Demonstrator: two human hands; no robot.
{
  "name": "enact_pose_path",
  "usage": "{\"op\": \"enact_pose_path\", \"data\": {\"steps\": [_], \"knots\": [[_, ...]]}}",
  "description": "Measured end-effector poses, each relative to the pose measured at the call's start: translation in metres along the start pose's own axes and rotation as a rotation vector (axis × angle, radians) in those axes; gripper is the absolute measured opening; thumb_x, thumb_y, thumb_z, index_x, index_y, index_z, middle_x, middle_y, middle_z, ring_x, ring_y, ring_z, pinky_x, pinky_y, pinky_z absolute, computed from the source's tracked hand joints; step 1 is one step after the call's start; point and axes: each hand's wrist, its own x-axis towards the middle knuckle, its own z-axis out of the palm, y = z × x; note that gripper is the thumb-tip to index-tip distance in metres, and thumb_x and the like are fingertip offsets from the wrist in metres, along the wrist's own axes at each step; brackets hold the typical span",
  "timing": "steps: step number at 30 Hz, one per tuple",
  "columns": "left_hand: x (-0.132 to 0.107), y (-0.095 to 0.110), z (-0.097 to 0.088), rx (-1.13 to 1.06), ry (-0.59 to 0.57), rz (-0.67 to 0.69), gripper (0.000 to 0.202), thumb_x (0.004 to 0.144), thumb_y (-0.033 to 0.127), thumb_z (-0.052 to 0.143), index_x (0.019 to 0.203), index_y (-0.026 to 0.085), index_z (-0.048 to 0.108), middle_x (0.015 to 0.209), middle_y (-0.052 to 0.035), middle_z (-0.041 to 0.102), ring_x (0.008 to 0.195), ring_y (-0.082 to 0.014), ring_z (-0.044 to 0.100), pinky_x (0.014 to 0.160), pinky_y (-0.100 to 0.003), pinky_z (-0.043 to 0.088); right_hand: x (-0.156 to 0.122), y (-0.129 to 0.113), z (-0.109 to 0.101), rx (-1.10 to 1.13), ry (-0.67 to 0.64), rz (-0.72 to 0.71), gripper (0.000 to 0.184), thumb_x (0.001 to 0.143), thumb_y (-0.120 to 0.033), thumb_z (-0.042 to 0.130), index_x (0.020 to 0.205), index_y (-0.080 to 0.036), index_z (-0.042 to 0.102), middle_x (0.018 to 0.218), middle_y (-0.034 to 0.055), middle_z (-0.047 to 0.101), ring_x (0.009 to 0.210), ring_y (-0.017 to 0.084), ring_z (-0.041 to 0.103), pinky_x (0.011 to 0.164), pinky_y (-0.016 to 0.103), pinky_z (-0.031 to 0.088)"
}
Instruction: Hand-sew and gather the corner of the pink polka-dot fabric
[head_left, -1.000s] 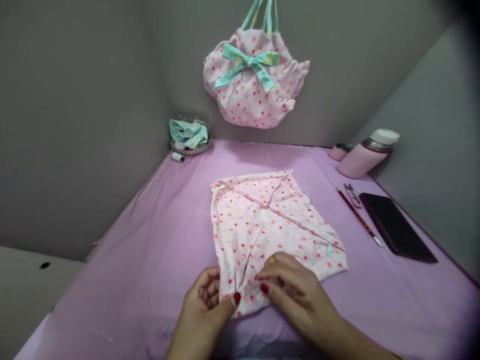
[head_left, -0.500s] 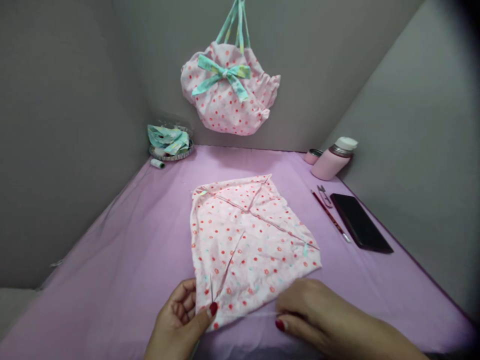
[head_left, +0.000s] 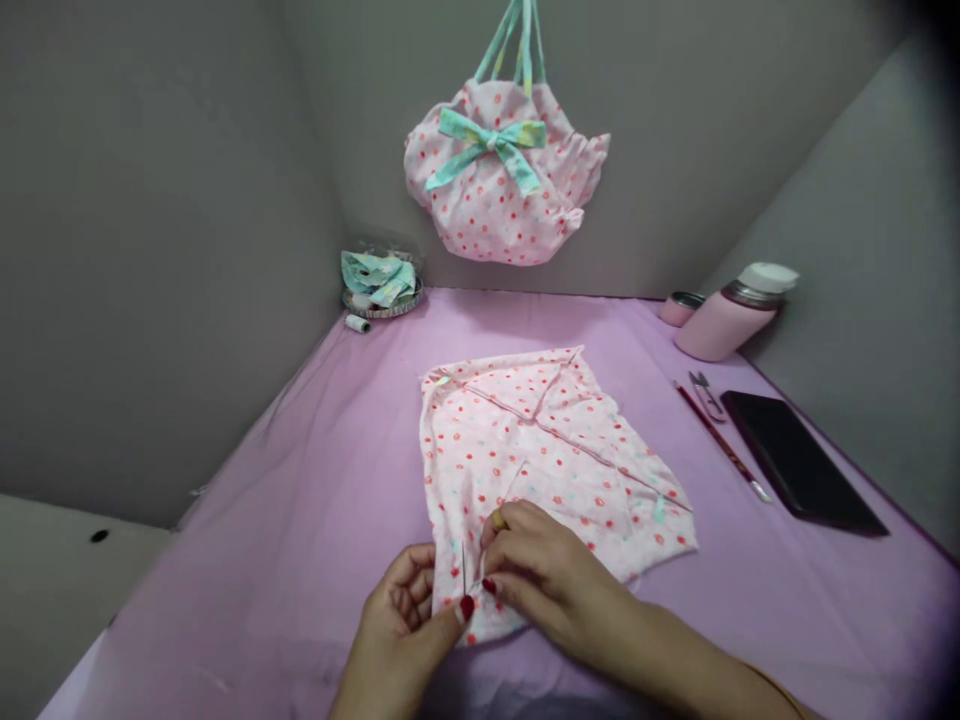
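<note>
A pink fabric piece (head_left: 487, 450) with red dots and flowers lies spread before me, folds running across it. My left hand (head_left: 416, 610) pinches its near left corner, thumb on top and fingers beneath. Beside that thumb a thin needle (head_left: 464, 568) stands up along the cloth. Over the fabric, just right of the needle, is my right hand (head_left: 544, 570), its thumb and forefinger closed on what looks like white thread (head_left: 478, 582). The exact grip between those fingertips is partly hidden.
A pink dotted bag (head_left: 502, 200) with a green bow hangs at the back. A tray (head_left: 397, 312) with green cloth and a thread spool (head_left: 358, 324) sit back left. Rightward are a pink bottle (head_left: 724, 320), snips (head_left: 706, 395), a pencil (head_left: 724, 440) and a black phone (head_left: 802, 465).
My right hand has moved left from the fabric's near edge to beside the needle. The thread, stretched out before, is drawn in close. The view has shifted left.
</note>
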Motion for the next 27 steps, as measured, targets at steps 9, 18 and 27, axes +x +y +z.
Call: {"op": "enact_pose_path", "data": {"steps": [9,18,27], "knots": [[0.005,0.0,0.0,0.055,-0.013,0.037,0.023,0.066,0.019,0.068,0.085,0.017,0.056,0.077,-0.0036,0.068,0.069,-0.0152,0.061,0.067,-0.025,0.045,0.004,-0.021,-0.02,0.076,-0.117,0.028,0.011,0.084,-0.013,0.047,0.078,-0.016,0.055,0.072,-0.0001,0.057,0.065,0.01,0.05,0.062,0.021,0.038],[0.004,-0.005,-0.005,0.09,-0.041,0.048,0.018,0.068,0.015,0.065,0.083,0.017,0.055,0.067,0.0001,0.062,0.063,-0.0128,0.057,0.06,-0.022,0.042,0.044,-0.013,-0.02,-0.046,-0.133,0.128,0.011,0.077,-0.012,0.052,0.068,-0.014,0.057,0.058,-0.0035,0.05,0.053,0.007,0.043,0.052,0.017,0.031],[0.003,-0.003,-0.001,0.114,-0.015,0.072,0.018,0.067,0.013,0.063,0.082,0.017,0.054,0.065,0.0016,0.062,0.061,-0.0115,0.056,0.061,-0.022,0.043,0.016,-0.036,-0.03,-0.016,-0.34,0.058,0.012,0.08,-0.014,0.051,0.072,-0.014,0.061,0.063,-0.0023,0.057,0.058,0.007,0.049,0.057,0.016,0.033]]}}
